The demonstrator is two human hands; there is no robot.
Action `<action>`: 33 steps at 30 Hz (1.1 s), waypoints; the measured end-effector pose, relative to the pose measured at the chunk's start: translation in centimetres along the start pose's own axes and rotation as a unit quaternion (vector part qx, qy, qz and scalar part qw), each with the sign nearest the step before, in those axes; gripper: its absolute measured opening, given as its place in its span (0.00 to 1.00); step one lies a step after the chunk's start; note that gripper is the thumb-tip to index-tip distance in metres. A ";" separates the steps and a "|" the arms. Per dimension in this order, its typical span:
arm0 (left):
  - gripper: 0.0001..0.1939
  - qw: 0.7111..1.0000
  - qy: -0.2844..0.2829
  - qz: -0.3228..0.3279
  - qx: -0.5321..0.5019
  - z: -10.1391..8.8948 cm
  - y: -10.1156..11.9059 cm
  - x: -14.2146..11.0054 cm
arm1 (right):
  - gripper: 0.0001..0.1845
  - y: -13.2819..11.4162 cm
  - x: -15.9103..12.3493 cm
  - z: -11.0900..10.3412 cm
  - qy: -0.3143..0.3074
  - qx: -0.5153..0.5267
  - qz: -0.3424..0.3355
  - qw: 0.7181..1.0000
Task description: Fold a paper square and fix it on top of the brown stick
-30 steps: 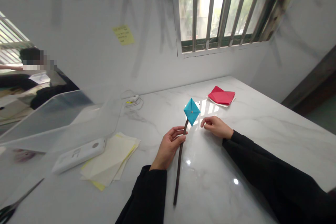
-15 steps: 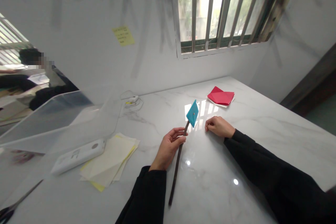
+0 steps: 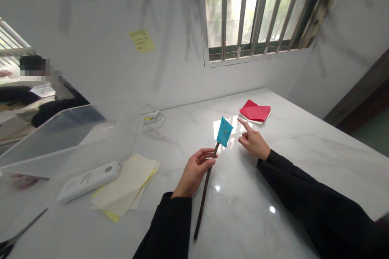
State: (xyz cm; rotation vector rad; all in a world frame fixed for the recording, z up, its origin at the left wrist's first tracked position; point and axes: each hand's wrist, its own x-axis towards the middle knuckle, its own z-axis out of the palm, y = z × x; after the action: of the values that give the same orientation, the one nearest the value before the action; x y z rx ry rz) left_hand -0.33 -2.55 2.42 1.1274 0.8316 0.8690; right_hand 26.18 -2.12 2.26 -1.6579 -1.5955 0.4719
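My left hand is closed round a thin dark stick that slants up over the white marble table. A blue folded-paper pinwheel is pinned at the stick's top end. My right hand hovers just right of the pinwheel with its forefinger stretched toward the blue paper; the other fingers are curled and hold nothing. Both sleeves are black.
Red folded paper lies on a white sheet at the back. A stack of pale yellow sheets and a white remote-like device lie at the left, beside a clear plastic divider. A cable lies near the wall. Another person sits beyond the divider.
The pinwheel has turned on its pin. My right hand rose from a loose fist on the table and stretched its forefinger toward the pinwheel. The left hand kept its grip.
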 end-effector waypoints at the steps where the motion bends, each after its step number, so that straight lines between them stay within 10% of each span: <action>1: 0.20 1.000 -0.006 -0.001 0.006 0.0 0.0 0.0 | 0.40 -0.2 -0.1 -0.1 0.015 -0.003 -0.008 1.000; 5: 0.20 0.999 -0.024 -0.005 0.020 0.0 -0.1 -0.1 | 0.34 -0.4 0.0 -0.7 0.048 -0.035 -0.019 0.998; 12: 0.20 1.000 0.020 0.001 -0.017 0.3 0.1 0.0 | 0.14 1.3 0.6 -0.5 -0.174 -0.129 0.030 0.976; 20: 0.20 0.999 0.013 -0.004 -0.031 0.3 0.2 -0.1 | 0.13 1.0 0.3 0.0 -0.107 -0.118 0.016 0.987; 26: 0.20 1.000 0.002 -0.006 -0.030 0.3 0.2 0.0 | 0.30 0.6 0.3 0.0 0.008 -0.046 0.016 0.999; 33: 0.20 0.999 0.020 -0.005 -0.043 0.5 0.5 -0.1 | 0.14 -0.1 0.0 0.4 -0.204 -0.043 -0.025 0.978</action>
State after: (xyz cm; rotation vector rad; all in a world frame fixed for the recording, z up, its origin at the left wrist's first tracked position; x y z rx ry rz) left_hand 0.00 -2.76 3.00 1.0333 0.8247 0.9136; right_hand 25.84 -2.00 2.04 -1.6542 -1.9715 0.7643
